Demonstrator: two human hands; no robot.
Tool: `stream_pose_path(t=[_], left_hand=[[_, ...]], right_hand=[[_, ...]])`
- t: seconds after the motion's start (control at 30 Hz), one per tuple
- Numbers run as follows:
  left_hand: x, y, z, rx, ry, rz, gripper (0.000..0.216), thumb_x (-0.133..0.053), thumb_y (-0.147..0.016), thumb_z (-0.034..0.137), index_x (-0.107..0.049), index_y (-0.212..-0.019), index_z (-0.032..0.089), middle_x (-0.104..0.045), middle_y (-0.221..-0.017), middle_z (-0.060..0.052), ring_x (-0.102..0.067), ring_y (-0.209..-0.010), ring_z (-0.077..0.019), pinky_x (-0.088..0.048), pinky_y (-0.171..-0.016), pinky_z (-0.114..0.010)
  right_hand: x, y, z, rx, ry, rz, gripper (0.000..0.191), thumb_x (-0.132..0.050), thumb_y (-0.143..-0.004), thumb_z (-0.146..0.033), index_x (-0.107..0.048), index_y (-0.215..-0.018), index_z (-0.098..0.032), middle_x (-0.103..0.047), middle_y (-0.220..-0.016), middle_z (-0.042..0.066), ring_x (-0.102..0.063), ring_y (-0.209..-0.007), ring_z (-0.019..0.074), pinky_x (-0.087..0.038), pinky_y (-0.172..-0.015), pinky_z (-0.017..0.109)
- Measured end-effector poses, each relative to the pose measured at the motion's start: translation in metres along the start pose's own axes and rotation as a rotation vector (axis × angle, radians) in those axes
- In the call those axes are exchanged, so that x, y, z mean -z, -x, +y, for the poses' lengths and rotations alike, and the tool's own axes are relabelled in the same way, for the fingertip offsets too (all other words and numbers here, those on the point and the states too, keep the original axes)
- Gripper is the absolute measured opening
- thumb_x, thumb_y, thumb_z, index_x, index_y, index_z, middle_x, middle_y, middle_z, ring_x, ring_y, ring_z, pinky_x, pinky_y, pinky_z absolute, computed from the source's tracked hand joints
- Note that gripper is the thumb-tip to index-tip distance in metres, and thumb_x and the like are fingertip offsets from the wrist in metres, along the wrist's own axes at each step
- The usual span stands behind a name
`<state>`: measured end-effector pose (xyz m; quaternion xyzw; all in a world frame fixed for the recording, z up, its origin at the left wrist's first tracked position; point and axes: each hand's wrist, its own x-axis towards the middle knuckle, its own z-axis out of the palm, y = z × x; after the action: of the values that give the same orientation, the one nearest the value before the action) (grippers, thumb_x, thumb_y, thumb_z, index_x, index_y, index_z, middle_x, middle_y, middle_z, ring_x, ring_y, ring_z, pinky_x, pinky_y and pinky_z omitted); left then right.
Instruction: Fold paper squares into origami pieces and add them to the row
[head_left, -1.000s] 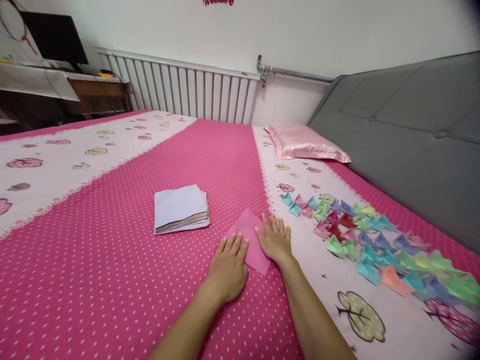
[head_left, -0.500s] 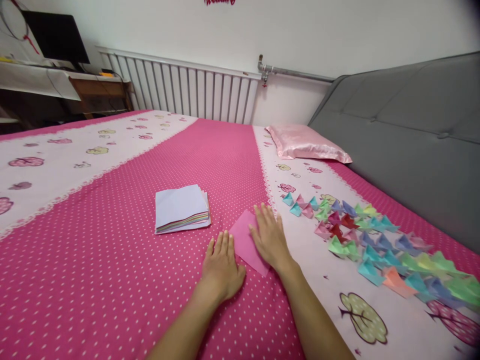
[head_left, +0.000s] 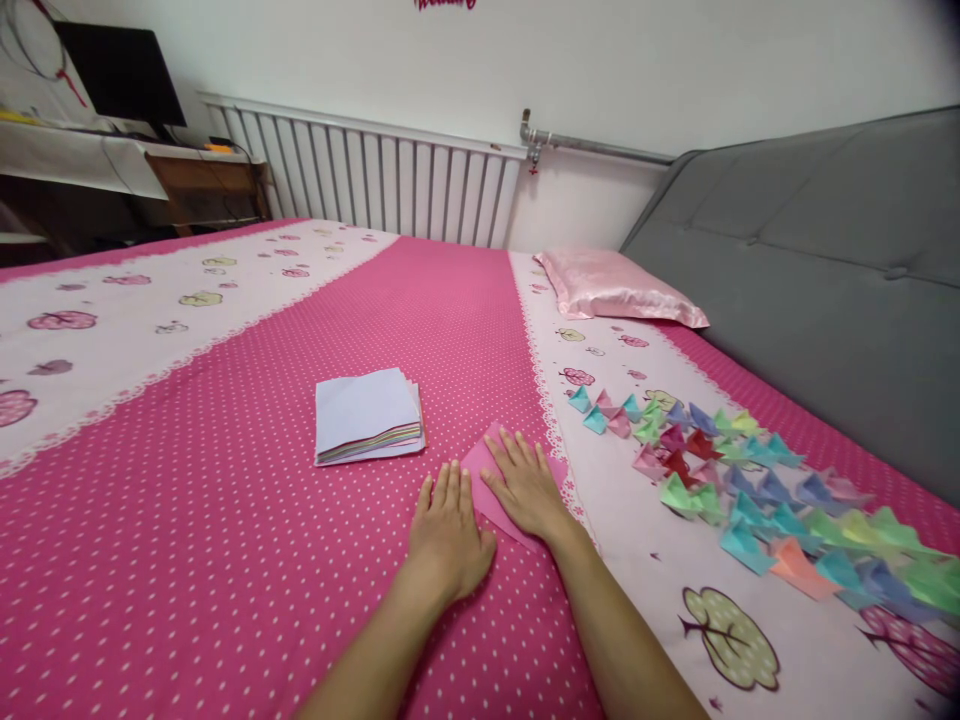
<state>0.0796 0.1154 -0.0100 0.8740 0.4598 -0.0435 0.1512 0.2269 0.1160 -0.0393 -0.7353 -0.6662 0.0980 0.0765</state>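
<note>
A pink sheet of paper (head_left: 480, 468) lies flat on the pink dotted bedspread (head_left: 225, 520). My right hand (head_left: 525, 485) rests flat on top of it, fingers spread and pointing away from me. My left hand (head_left: 448, 530) lies flat beside the sheet's left edge, fingers together and stretched out, touching or just meeting that edge. Neither hand holds anything. A stack of coloured paper squares (head_left: 367, 415) with a pale lilac top sheet sits a little beyond my left hand.
Several folded paper shapes (head_left: 735, 480) in green, blue, pink and red lie in rows on the white strip at the right. A pink satin pillow (head_left: 615, 285) and a grey padded headboard (head_left: 810, 270) are further right. A white radiator (head_left: 375, 185) lines the far wall.
My right hand has slid left across the pink sheet and now covers more of it. My left hand came off the sheet and lies at its left edge.
</note>
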Motion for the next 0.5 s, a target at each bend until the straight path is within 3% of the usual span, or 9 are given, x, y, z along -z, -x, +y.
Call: stream_pose_path(t=[0.27,0.5], left_hand=[[-0.003,-0.001,-0.001,0.002,-0.026,0.003,0.069,-0.027,-0.079,0.036,-0.017,-0.136,0.000,-0.009,-0.144,-0.016,-0.003,-0.133,-0.0272,-0.006,-0.107,-0.045],[-0.001,0.000,-0.001,-0.002,-0.016,0.004,0.069,-0.028,-0.079,0.037,-0.018,-0.136,-0.001,-0.009,-0.143,-0.017,-0.003,-0.132,-0.0275,-0.008,-0.107,-0.047]], right_hand=[[-0.007,-0.002,0.013,-0.084,-0.003,0.035,0.065,-0.015,-0.085,-0.060,-0.007,-0.140,-0.026,-0.005,-0.148,0.003,0.002,-0.135,0.0232,0.002,-0.106,0.044],[0.005,0.000,0.024,-0.042,-0.064,-0.151,0.104,-0.055,-0.063,-0.065,0.005,-0.139,-0.026,0.012,-0.147,0.007,0.015,-0.132,0.0267,0.004,-0.105,0.045]])
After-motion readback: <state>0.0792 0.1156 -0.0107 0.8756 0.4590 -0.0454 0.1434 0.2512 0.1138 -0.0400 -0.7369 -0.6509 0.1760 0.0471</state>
